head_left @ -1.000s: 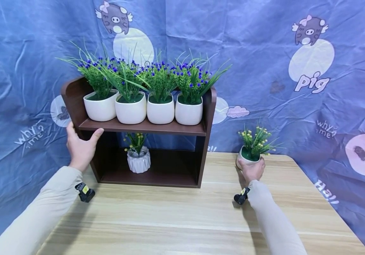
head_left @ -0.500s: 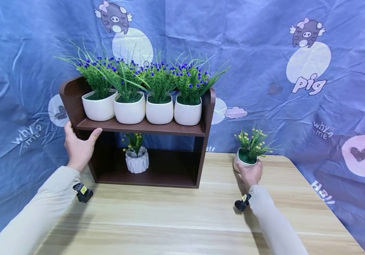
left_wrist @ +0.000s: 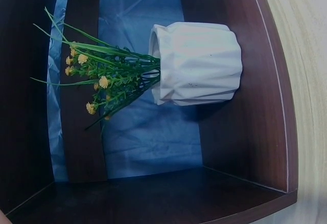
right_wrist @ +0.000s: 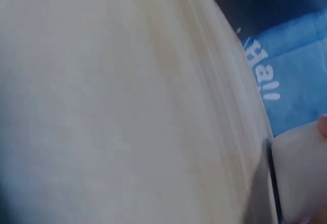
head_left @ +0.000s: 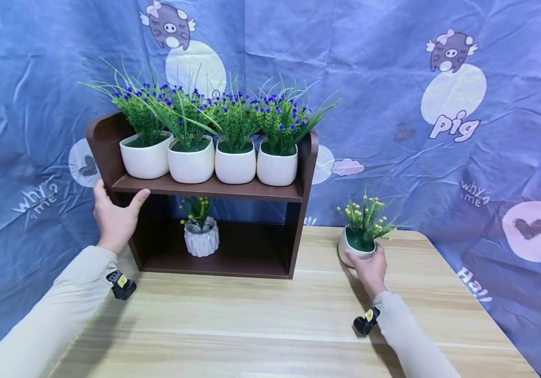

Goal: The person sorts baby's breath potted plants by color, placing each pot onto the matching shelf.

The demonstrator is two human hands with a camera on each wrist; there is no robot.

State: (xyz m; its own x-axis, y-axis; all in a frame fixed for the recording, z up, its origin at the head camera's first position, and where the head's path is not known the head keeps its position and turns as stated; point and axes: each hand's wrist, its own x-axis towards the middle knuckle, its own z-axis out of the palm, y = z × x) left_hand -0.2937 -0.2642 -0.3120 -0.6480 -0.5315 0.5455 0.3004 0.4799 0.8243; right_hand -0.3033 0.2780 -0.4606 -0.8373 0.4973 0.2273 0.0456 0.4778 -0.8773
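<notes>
My left hand (head_left: 115, 220) grips the left side panel of a dark brown two-tier shelf (head_left: 206, 190), thumb at the front and fingers along the outside. My right hand (head_left: 367, 266) holds a white pot of yellow flowers (head_left: 357, 244) close over the table, to the right of the shelf. In the right wrist view, only part of this white pot (right_wrist: 299, 175) shows, with a fingertip (right_wrist: 323, 126) on it. On the lower shelf stands a ridged white-grey pot (left_wrist: 199, 63) with yellow flowers (left_wrist: 102, 81).
Several white pots (head_left: 191, 165) with blue flowers (head_left: 237, 100) fill the upper shelf side by side. All this stands on a light wooden table (head_left: 251, 325). A blue printed cloth (head_left: 379, 79) hangs behind it.
My right hand has brought the flower pot a little left and nearer to me. My left hand has kept its place on the shelf. The head view has shifted slightly.
</notes>
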